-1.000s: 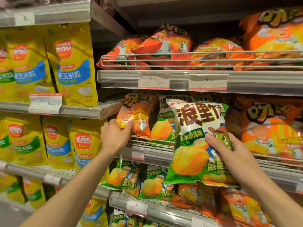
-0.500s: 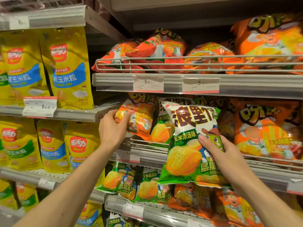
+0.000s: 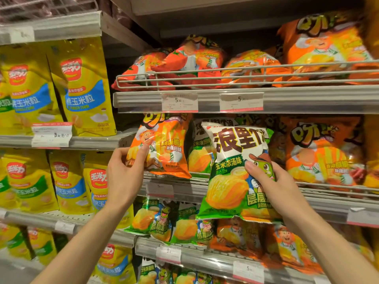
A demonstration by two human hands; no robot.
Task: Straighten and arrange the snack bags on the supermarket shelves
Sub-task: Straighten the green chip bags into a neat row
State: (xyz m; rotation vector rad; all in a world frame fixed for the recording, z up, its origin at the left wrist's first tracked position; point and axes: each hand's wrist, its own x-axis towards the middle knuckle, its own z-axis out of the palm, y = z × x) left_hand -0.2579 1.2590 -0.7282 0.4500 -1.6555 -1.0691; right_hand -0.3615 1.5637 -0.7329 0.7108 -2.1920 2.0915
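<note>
My right hand grips a white-and-green snack bag by its right side, holding it upright in front of the middle shelf. My left hand pinches the lower left corner of an orange snack bag, which stands at the left end of that shelf, leaning slightly. A second green bag stands behind, between the two, partly hidden.
More orange bags fill the middle shelf to the right. Red and orange bags lie behind a wire rail on the upper shelf. Green and orange bags sit below. Yellow corn-snack bags fill the left unit.
My left hand has pulled the orange bag outward and more upright. The green-and-white bag in my right hand has stayed about where it was. The camera has moved closer.
</note>
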